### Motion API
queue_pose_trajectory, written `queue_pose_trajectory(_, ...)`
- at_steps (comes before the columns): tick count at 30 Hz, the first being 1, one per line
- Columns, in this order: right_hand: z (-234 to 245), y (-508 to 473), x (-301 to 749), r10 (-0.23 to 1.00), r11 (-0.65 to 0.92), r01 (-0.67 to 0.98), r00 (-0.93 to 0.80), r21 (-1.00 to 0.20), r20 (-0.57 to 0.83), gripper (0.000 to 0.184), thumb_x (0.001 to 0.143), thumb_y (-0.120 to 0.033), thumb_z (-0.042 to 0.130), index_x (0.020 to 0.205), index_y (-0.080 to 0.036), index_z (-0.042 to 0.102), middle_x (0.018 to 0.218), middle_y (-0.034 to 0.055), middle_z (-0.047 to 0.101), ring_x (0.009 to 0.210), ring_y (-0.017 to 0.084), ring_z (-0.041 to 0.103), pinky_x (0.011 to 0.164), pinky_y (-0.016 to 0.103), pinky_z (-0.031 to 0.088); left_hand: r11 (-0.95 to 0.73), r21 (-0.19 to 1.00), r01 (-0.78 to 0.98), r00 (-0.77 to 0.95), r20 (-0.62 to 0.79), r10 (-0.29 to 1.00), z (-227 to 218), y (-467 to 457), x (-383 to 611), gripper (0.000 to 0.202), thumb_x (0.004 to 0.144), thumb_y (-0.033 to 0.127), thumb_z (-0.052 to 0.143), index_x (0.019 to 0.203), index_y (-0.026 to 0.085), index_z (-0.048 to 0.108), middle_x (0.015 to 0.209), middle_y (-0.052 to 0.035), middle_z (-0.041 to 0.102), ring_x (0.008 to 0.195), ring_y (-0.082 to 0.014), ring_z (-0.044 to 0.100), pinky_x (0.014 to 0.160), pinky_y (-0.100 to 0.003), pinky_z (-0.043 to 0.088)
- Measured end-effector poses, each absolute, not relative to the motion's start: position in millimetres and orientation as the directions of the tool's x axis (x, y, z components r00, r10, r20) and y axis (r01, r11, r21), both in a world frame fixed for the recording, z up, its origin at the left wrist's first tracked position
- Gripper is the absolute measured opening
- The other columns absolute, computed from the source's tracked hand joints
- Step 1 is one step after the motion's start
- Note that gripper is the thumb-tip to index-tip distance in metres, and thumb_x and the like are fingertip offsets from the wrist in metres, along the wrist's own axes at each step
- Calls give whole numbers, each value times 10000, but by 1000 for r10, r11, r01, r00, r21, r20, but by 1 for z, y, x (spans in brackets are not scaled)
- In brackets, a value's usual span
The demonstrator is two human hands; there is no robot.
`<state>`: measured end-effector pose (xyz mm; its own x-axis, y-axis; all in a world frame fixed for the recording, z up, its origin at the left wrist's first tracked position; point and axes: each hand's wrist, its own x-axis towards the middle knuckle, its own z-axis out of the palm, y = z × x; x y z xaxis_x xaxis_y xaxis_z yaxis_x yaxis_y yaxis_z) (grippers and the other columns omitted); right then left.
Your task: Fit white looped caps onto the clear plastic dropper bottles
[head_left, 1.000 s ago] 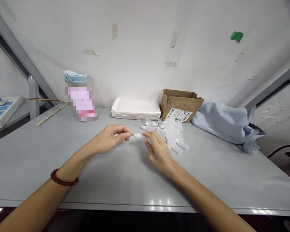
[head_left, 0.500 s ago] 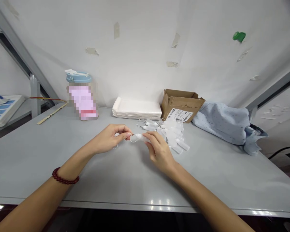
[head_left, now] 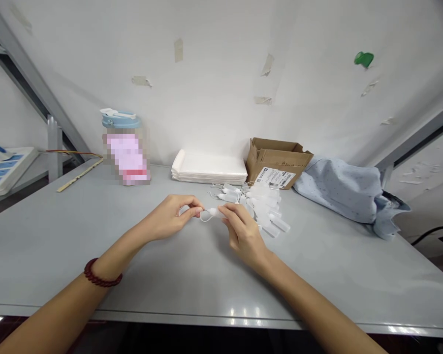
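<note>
Above the grey table, my right hand (head_left: pixel 243 231) is closed on a small translucent white bottle (head_left: pixel 213 212) with a narrow tip pointing left. From that tip a thin white cord (head_left: pixel 206 221) makes a loop toward my left hand (head_left: pixel 180 216). The left thumb and forefinger are pinched together on the cord's end; a fine dark strand also shows at these fingertips, too small to make out. Just behind my right hand lies a loose pile of similar translucent bottles (head_left: pixel 268 201), several with white cords. My right fingers hide most of the held bottle.
Behind the pile stand a stack of white envelopes (head_left: pixel 214 167) and an open cardboard box (head_left: pixel 273 164). Light blue cloth (head_left: pixel 339 189) lies at the right. A blue-lidded container (head_left: pixel 120 119) and a thin strip (head_left: pixel 79 175) are at the left, near the wall.
The white cord hanging below my left hand is no longer visible. Both hands stay nearly in place, and the view has shifted slightly.
</note>
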<state>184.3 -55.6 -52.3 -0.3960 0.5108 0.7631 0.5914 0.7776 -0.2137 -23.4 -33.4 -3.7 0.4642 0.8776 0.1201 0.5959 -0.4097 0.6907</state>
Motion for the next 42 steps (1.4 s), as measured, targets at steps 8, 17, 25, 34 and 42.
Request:
queue_pose_trajectory(8, -57, -57, 181, 497, 780, 589, -373, -214, 784, 456, 851, -3, 367, 1256, -190, 461, 993, 140, 585, 917, 217, 591, 699, 342, 544, -470, 664, 582, 495, 169, 852, -6, -34, -20, 243, 884, 293, 428, 824, 182, 636, 806, -9, 664, 707, -149, 536, 601, -232, 373)
queue_pose_trajectory(17, -63, -54, 177, 517, 771, 577, -317, -271, 795, 351, 887, -84, 417, 1208, -197, 505, 975, 125, 623, 878, 209, 623, 692, 338, 557, -469, 650, 598, 480, 178, 859, -2, -33, -25, 265, 881, 345, 436, 878, 202, 659, 913, -26, 693, 813, -184, 593, 671, -250, 421)
queue_pose_trajectory(25, -59, -60, 172, 528, 765, 575, -300, -291, 794, 299, 888, -92, 446, 1164, -188, 508, 974, 118, 619, 893, 200, 623, 730, 325, 554, -333, 695, 638, 428, 40, 903, 13, -34, -34, 360, 877, 450, 430, 721, 183, 614, 756, -3, 645, 694, -154, 553, 655, -251, 409)
queue_pose_trajectory(34, -44, -62, 175, 848, 518, 469, -173, -715, 501, 215, 895, -291, 494, 1051, -168, 576, 881, 87, 672, 809, 195, 645, 650, 305, 528, -349, 715, 606, 419, 87, 904, 10, -33, -33, 330, 871, 452, 459, 747, 189, 615, 775, -6, 648, 731, -160, 565, 666, -255, 410)
queue_pose_trajectory(42, -39, -57, 180, 958, 275, 192, -135, -942, 252, 289, 843, -361, 538, 971, -127, 648, 689, 29, 645, 625, 146, 609, 652, 292, 504, -283, 774, 567, 361, 75, 929, 5, -34, -28, 324, 859, 463, 482, 736, 186, 598, 754, -4, 619, 640, -141, 533, 566, -244, 386)
